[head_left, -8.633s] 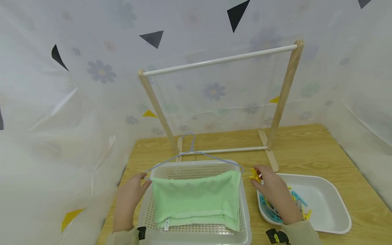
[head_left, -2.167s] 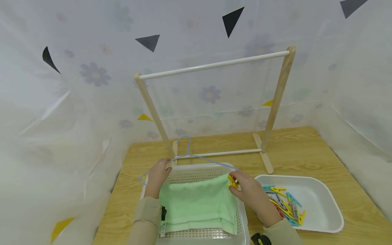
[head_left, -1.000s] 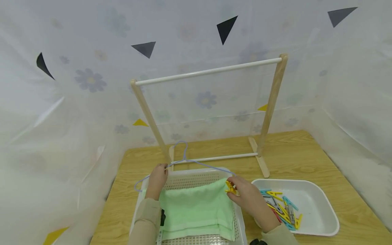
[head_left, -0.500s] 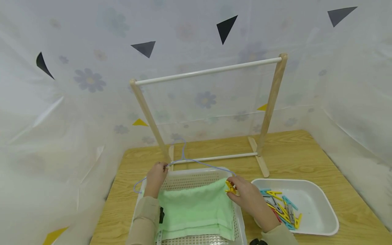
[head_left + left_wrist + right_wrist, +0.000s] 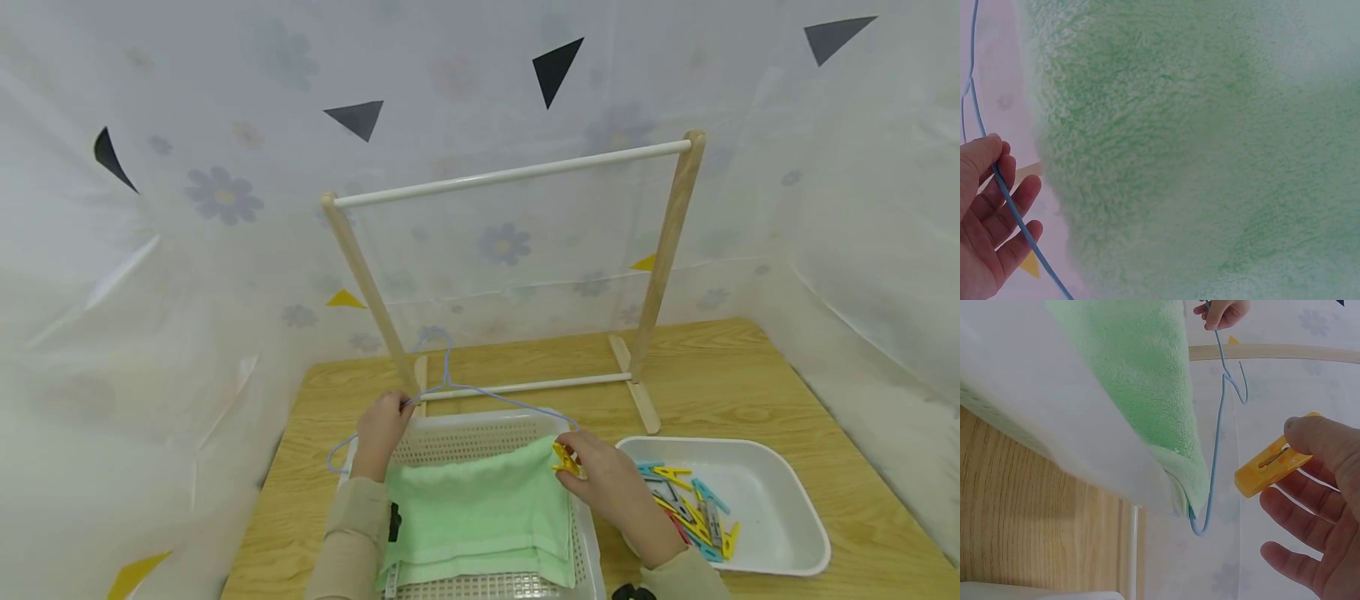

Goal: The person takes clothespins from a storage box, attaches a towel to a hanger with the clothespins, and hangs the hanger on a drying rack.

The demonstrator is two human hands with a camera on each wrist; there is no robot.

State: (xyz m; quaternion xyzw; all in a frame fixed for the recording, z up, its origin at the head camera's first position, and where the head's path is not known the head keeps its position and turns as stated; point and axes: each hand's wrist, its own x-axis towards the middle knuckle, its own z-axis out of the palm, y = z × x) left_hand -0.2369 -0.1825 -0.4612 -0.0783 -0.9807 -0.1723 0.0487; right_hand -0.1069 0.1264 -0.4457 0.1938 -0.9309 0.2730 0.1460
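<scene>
A pale green towel (image 5: 480, 508) hangs folded over a thin blue wire hanger (image 5: 504, 398), above a white basket. My left hand (image 5: 381, 432) pinches the hanger's left shoulder; in the left wrist view its thumb and forefinger close on the wire (image 5: 1017, 215), the other fingers loosely bent behind it. At the towel's upper right corner, my right hand (image 5: 611, 483) pinches a yellow clothespin (image 5: 564, 458) between thumb and fingers. In the right wrist view the clothespin (image 5: 1272, 467) stands apart from the wire and the towel edge (image 5: 1194, 469).
The white perforated basket (image 5: 592, 550) sits beneath the towel. To the right, a white tray (image 5: 795, 525) holds several coloured clothespins (image 5: 697, 512). Behind stands a wooden rack with a white top bar (image 5: 510, 174). Translucent sheeting surrounds the wooden table (image 5: 720, 367).
My left hand has shifted from the hanger's left end to its shoulder. My right hand has brought the yellow clothespin from beside the tray to the towel's corner. Lately the hook has tipped slightly upward.
</scene>
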